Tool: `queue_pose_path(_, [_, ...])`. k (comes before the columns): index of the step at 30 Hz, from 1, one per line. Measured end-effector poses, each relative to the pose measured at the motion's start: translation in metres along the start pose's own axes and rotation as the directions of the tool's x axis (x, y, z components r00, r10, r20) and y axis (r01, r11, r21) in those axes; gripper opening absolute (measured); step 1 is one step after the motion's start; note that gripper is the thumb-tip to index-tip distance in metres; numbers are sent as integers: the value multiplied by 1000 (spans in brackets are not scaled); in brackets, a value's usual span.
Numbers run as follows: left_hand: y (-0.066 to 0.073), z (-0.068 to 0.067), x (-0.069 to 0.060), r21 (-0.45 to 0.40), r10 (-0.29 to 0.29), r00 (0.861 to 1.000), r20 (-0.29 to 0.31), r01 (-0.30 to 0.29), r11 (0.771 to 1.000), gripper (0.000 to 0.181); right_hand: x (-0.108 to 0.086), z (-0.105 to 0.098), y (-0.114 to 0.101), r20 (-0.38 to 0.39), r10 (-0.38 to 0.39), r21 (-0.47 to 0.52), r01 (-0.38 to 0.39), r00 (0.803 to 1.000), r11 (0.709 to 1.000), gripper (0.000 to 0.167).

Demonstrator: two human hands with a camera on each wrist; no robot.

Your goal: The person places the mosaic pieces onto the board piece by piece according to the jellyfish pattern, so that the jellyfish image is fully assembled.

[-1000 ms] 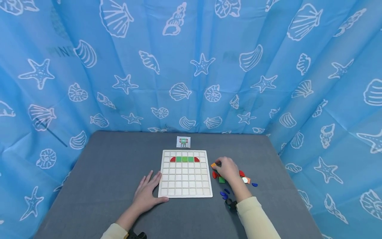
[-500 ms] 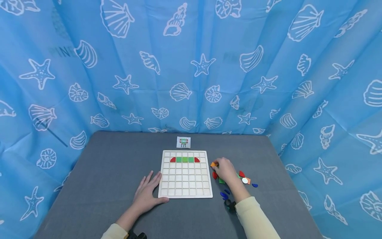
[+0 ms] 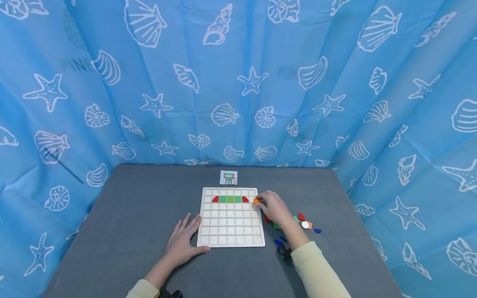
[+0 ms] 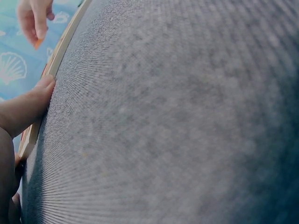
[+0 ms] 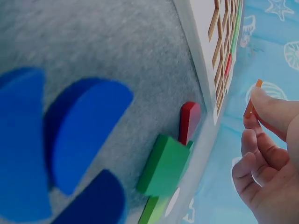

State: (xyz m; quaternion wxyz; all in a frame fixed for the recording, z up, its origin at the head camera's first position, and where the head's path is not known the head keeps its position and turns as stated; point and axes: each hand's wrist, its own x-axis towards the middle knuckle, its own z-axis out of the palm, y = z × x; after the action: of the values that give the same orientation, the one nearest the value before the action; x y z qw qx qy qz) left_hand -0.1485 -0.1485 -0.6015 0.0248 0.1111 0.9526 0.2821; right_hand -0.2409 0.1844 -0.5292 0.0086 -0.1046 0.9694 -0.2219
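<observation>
A white grid board (image 3: 231,227) lies on the grey table. One of its upper rows holds green squares (image 3: 230,199) between two red quarter-round pieces (image 3: 215,199). My right hand (image 3: 275,207) pinches an orange tile (image 3: 256,201) between thumb and fingers, above the board's upper right edge. In the right wrist view the same orange tile (image 5: 252,99) is seen edge-on, apart from the board. My left hand (image 3: 183,240) rests at the board's lower left, fingers spread and touching its edge. The left wrist view shows that thumb (image 4: 35,102) against the board's side.
Right of the board lie loose pieces: blue half-rounds (image 5: 88,130), a green block (image 5: 163,165), red pieces (image 3: 301,216), a white disc (image 3: 305,224) and an orange piece (image 3: 310,225). A small pattern card (image 3: 228,177) lies behind the board. A blue shell-print curtain (image 3: 238,82) hangs behind the table.
My right hand has moved left from the loose pieces to the board's upper right edge, carrying the orange tile. My left hand has stayed at the board's lower left.
</observation>
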Motion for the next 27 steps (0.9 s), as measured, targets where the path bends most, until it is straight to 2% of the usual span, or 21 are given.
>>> queue_pose_path(6, [1,-1,1,9,-14,1000,23,13,1000,115,3,0,-9,23,-37,-30,38,999,999,24])
queue_pose_path(10, [2,-2,1,8,-27,999,36,27,1000,115,6,3,-15,43,-33,-46,35,999,998,24])
queue_pose_path(17, [4,-2,0,7,-33,999,36,33,999,116,11,12,-16,44,-69,-33,70,997,997,23])
queue_pose_path(23, [3,-3,-1,10,-30,999,27,30,999,116,16,20,-18,87,-103,-51,107,991,993,24])
queue_pose_path(27, [3,-3,-1,5,-21,1000,24,20,1000,114,16,23,-20,117,-90,-63,98,989,993,24])
